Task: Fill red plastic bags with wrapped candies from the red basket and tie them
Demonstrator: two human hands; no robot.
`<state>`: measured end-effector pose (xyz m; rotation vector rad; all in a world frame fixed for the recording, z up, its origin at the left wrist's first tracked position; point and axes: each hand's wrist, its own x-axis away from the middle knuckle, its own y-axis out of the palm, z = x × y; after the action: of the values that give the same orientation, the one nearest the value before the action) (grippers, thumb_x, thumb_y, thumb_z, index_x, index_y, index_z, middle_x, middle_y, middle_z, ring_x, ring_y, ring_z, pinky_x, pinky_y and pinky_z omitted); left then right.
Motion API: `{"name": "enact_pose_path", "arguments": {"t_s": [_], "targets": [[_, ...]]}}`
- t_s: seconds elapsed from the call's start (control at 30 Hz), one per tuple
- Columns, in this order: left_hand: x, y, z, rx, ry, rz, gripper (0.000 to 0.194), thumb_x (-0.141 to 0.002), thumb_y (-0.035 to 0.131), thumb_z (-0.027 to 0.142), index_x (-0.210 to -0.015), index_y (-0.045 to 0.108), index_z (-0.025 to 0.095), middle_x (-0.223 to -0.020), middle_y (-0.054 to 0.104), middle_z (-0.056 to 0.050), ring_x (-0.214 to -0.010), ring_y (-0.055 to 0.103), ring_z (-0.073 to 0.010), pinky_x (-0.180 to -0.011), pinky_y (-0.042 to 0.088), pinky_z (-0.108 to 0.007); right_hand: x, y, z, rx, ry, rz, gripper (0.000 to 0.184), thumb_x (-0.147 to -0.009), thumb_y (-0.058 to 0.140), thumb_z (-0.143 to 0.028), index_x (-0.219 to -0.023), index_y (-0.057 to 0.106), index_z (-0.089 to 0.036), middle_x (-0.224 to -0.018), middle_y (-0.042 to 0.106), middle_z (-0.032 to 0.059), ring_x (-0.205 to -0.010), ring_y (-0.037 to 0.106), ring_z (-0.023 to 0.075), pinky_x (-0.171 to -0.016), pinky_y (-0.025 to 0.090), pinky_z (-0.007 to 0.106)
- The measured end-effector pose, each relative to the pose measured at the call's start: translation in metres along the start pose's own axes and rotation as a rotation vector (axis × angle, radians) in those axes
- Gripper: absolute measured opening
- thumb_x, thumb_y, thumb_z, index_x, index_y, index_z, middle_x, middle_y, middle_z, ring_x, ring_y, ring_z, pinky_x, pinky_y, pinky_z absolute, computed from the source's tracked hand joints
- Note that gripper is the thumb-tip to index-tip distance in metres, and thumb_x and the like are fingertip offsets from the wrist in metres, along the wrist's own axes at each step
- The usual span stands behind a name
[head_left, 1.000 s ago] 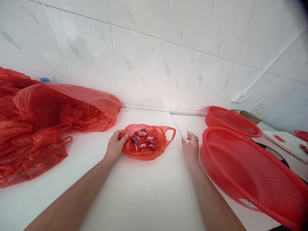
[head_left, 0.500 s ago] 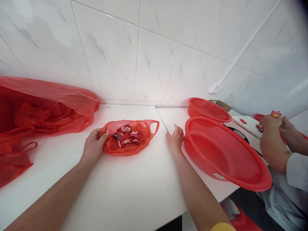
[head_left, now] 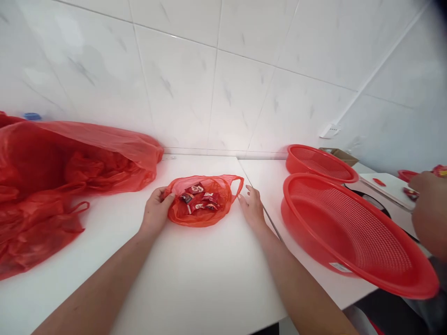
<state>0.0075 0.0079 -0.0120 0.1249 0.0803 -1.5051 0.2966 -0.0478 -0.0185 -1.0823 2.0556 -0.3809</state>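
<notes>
A red plastic bag (head_left: 179, 218) lies spread with its mouth upward on the white table (head_left: 206, 274). Several small wrapped snack packets (head_left: 196, 188), red with some dark parts, rest inside it. My left hand (head_left: 156, 209) pinches the bag's left rim between thumb and fingers. At the other side, my right hand (head_left: 253, 204) is beside the bag's loop handle with thumb and fingers apart, holding nothing; whether the thumb touches the handle I cannot tell.
Large red plastic bags (head_left: 104, 181) are heaped at the left. On the right stand a big red perforated basket (head_left: 324, 228) and another red basket (head_left: 317, 163) behind it. Beyond them are a white board (head_left: 387, 186), a cardboard box (head_left: 344, 156) and a co-worker's hand (head_left: 431, 200).
My right hand has moved left, away from the big basket's rim to the bag's handle. My left hand keeps its pinch on the bag. The view has turned slightly left.
</notes>
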Motion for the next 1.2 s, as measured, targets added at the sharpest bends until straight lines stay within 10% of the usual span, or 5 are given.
{"name": "enact_pose_path", "arguments": {"t_s": [0.23, 0.83, 1.2], "targets": [[0.002, -0.001, 0.003, 0.039, -0.011, -0.038, 0.040, -0.070, 0.063, 0.043, -0.101, 0.055, 0.018, -0.091, 0.065, -0.005, -0.077, 0.062, -0.0174, -0.070, 0.049, -0.030, -0.011, 0.029, -0.024, -0.485, 0.124, -0.160, 0.047, -0.082, 0.047, -0.046, -0.121, 0.046, -0.019, -0.111, 0.060, 0.0094, -0.097, 0.059, 0.0191, -0.082, 0.047, 0.033], [0.000, -0.007, 0.005, 0.112, 0.068, 0.147, 0.035, -0.078, 0.053, 0.049, -0.095, 0.055, 0.018, -0.092, 0.062, -0.005, -0.070, 0.057, -0.0138, -0.059, 0.049, -0.026, -0.014, 0.035, -0.029, -0.254, 0.168, 0.041, 0.039, -0.069, 0.049, -0.022, -0.107, 0.055, -0.020, -0.095, 0.064, 0.0062, -0.083, 0.060, 0.0201, -0.070, 0.048, 0.031], [0.015, 0.011, 0.013, -0.135, 0.055, -0.196, 0.094, -0.059, 0.073, 0.031, -0.140, 0.024, 0.029, -0.132, 0.047, -0.012, -0.108, 0.055, -0.0281, -0.083, 0.047, -0.038, -0.009, 0.031, -0.025, -0.082, 0.182, -0.254, 0.022, -0.070, 0.057, -0.039, -0.087, 0.061, -0.025, -0.075, 0.067, 0.0008, -0.064, 0.061, 0.0197, -0.054, 0.044, 0.029]]}}
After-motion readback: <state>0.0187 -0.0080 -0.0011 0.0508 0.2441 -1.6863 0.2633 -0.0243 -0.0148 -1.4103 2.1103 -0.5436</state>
